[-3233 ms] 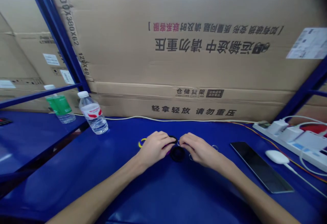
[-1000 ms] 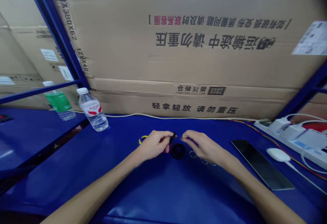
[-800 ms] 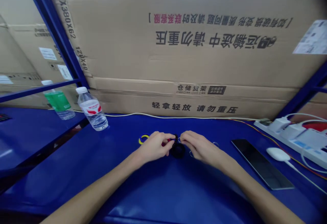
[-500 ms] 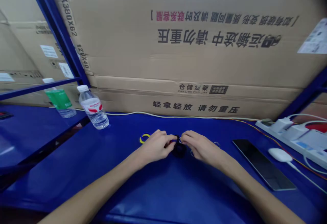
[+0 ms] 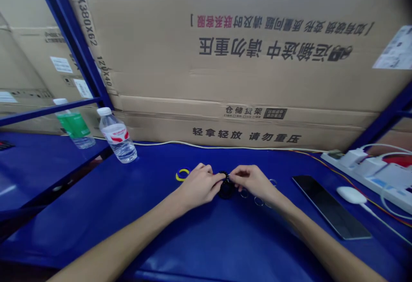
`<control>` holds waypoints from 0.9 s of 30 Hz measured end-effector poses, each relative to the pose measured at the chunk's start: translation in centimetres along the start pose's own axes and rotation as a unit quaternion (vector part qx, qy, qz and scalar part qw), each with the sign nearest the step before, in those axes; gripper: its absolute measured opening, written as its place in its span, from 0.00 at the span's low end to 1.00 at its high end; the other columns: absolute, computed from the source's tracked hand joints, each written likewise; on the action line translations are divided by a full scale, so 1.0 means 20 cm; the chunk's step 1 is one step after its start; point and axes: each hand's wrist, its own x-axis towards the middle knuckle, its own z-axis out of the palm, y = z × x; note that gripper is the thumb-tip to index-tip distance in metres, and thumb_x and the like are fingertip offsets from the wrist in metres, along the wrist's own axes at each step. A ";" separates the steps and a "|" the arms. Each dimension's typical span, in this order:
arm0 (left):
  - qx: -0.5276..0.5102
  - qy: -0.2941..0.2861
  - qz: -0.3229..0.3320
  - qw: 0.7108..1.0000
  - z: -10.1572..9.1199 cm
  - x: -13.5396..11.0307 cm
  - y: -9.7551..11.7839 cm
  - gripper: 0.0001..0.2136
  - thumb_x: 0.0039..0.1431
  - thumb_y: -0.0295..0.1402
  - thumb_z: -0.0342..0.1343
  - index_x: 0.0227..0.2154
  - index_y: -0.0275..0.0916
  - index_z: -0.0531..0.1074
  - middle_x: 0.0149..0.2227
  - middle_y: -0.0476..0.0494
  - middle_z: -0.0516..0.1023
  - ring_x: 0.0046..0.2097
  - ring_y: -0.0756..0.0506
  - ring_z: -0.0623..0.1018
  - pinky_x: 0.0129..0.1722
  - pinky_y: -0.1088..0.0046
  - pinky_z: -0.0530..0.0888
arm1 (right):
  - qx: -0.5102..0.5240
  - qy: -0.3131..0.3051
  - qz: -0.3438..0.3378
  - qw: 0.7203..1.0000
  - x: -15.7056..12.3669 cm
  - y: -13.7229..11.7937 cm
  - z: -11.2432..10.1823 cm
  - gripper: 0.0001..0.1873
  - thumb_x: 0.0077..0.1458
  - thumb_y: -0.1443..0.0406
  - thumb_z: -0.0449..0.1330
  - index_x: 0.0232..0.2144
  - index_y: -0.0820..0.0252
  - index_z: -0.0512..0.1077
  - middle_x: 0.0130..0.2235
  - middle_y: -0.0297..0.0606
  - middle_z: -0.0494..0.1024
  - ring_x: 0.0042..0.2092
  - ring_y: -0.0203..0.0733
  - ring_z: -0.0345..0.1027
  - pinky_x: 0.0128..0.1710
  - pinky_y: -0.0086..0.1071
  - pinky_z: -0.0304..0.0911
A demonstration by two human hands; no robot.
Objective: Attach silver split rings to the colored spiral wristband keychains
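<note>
The left hand and right hand come together at the far edge of a black ring, near the bench's middle; whether they clamp it is hard to tell. It looks light and slightly soft, best taken by the rim. Metal rings lie right, a yellow ring left.

So there's a small round black thing sitting on the blue bench, and the fingertips of both the left hand and right hand meet right at its top edge - too tiny to tell exactly what they're pinching. Just right of it lie a few thin metal rings, flat and apart, and a yellow ring sits just past the left hand.
</note>
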 end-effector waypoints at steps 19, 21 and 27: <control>-0.045 0.046 -0.024 0.998 -0.01 0.00 0.00 0.12 0.66 0.33 0.47 0.46 0.40 0.74 0.31 0.43 0.76 0.38 0.42 0.72 0.41 0.66 0.64 | 0.312 -0.061 0.050 0.947 -0.01 -0.04 0.03 0.12 0.48 0.58 0.68 0.27 0.61 0.75 0.30 0.35 0.72 0.32 0.36 0.64 0.33 0.31 0.60; -0.064 0.047 -0.032 0.996 -0.01 0.01 0.00 0.13 0.68 0.33 0.45 0.48 0.41 0.72 0.29 0.46 0.76 0.35 0.44 0.73 0.41 0.68 0.65 | 0.316 -0.041 0.030 0.947 -0.01 -0.04 0.03 0.11 0.46 0.58 0.69 0.29 0.59 0.76 0.31 0.34 0.72 0.34 0.37 0.62 0.33 0.30 0.59; -0.084 0.050 -0.025 0.995 -0.03 0.00 0.00 0.12 0.66 0.32 0.47 0.47 0.42 0.73 0.31 0.45 0.76 0.38 0.43 0.73 0.42 0.68 0.64 | 0.317 -0.058 0.041 0.946 -0.02 -0.05 0.06 0.17 0.53 0.52 0.63 0.23 0.60 0.75 0.27 0.34 0.69 0.30 0.37 0.58 0.29 0.32 0.56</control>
